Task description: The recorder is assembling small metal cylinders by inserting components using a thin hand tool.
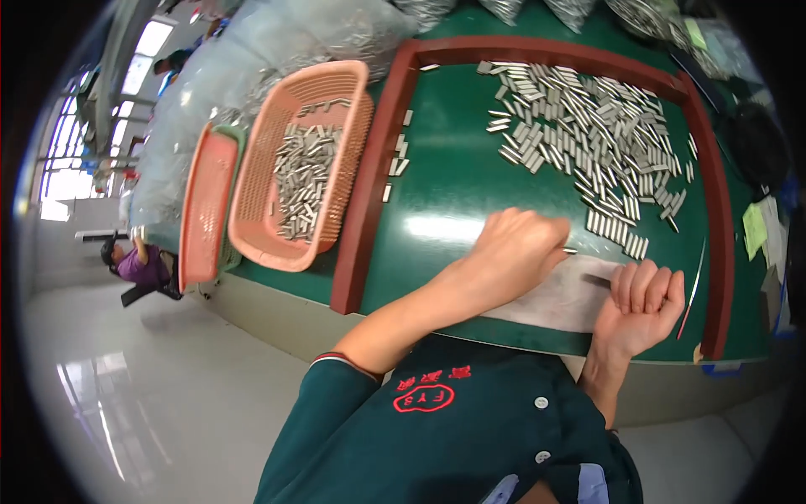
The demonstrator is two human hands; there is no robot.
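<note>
My left hand (516, 252) is closed above the near part of the green tabletop, and a small metal pin (570, 250) shows at its fingertips. To its right, my right hand (645, 307) has its palm turned up and its fingers curled in. A thin dark sliver is visible beside those fingers; what they hold, if anything, I cannot make out. Beneath and between both hands lies a whitish cloth (558, 294). Just beyond my hands is a row of metal pins (610, 227) side by side, with a large heap of similar pins (588, 126) spread behind it.
A red-brown wooden frame (364, 214) borders the work area. Left of it stand an orange basket (243, 185) holding pins and another orange basket (206, 210). A thin red-ended stick (693, 290) lies at right. Clear bags (336, 29) line the back; a person (144, 265) is at far left.
</note>
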